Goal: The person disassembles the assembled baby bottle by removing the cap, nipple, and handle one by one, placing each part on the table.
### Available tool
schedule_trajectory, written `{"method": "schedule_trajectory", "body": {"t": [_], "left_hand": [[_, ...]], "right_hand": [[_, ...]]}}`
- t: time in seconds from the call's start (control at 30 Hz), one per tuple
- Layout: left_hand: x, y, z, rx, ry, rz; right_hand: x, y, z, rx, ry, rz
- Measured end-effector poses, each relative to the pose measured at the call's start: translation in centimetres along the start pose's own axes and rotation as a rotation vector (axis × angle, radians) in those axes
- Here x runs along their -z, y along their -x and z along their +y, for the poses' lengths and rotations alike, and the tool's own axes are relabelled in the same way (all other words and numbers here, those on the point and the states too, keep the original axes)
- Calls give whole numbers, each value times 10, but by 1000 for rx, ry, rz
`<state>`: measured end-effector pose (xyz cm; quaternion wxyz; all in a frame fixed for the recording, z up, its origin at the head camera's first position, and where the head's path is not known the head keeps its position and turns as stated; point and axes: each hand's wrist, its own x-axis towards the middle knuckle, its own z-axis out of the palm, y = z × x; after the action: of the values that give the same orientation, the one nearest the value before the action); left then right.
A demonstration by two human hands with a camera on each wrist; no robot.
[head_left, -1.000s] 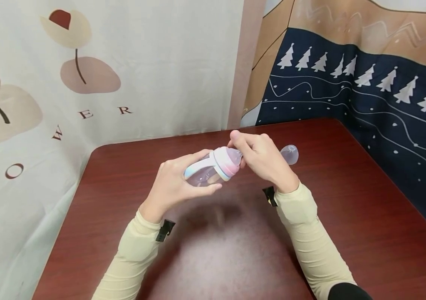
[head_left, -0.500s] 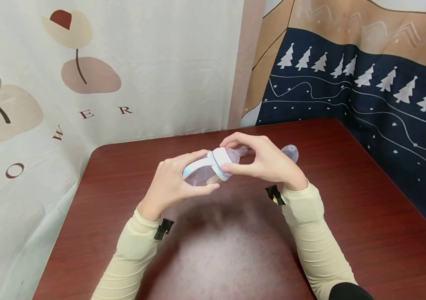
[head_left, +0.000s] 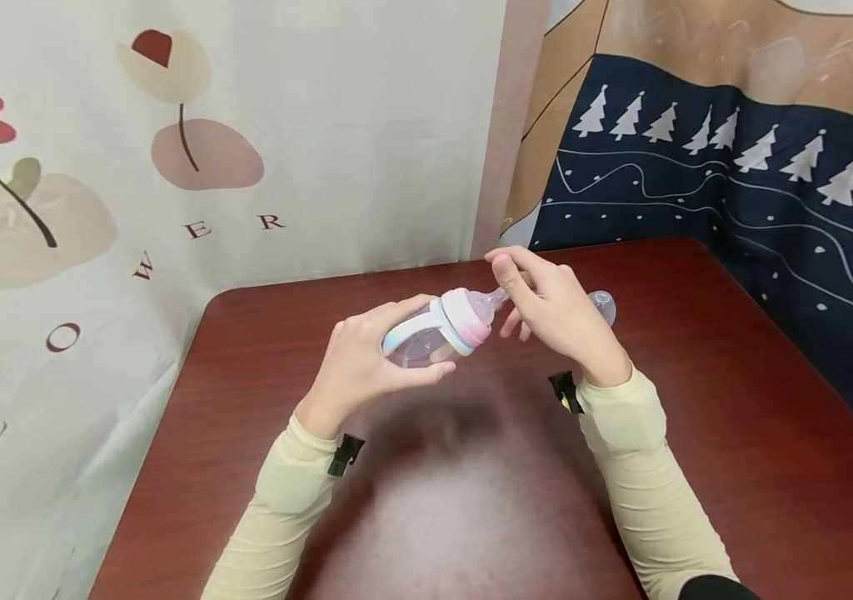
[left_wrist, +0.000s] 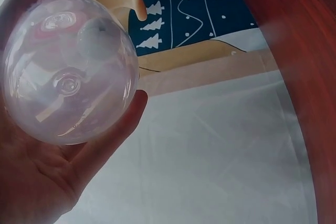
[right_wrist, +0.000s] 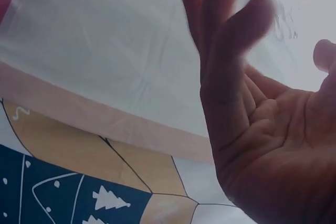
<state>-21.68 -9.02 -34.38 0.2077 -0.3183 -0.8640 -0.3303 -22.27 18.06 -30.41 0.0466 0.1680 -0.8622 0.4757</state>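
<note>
A clear baby bottle with a white and pink collar lies tilted in my left hand. Thumb and fingers wrap its body from both sides, and the teat points up and right. In the left wrist view the rounded base of the bottle faces the camera, with a grey ball inside and a side handle sticking out. My right hand hovers at the teat's tip, thumb raised and fingers loosely bent. The right wrist view shows the thumb apart from the fingers.
A clear dome cap stands on the red-brown table, partly hidden behind my right hand. Printed curtains hang along the table's far and right edges.
My right hand moved from the teat to the collar, then drew off to the right past the teat's tip. The left hand kept its hold on the bottle. The head view shifted slightly.
</note>
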Motion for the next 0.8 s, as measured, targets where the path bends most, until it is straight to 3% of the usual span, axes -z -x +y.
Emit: {"method": "schedule_trajectory", "body": {"t": [0.33, 0.8], "left_hand": [[-6, -4, 0, -21, -32, 5], [-12, -3, -4, -12, -30, -32]], "right_hand": [[-5, -3, -7, -75, 28, -82], [-13, -3, -6, -39, 59, -69]]}}
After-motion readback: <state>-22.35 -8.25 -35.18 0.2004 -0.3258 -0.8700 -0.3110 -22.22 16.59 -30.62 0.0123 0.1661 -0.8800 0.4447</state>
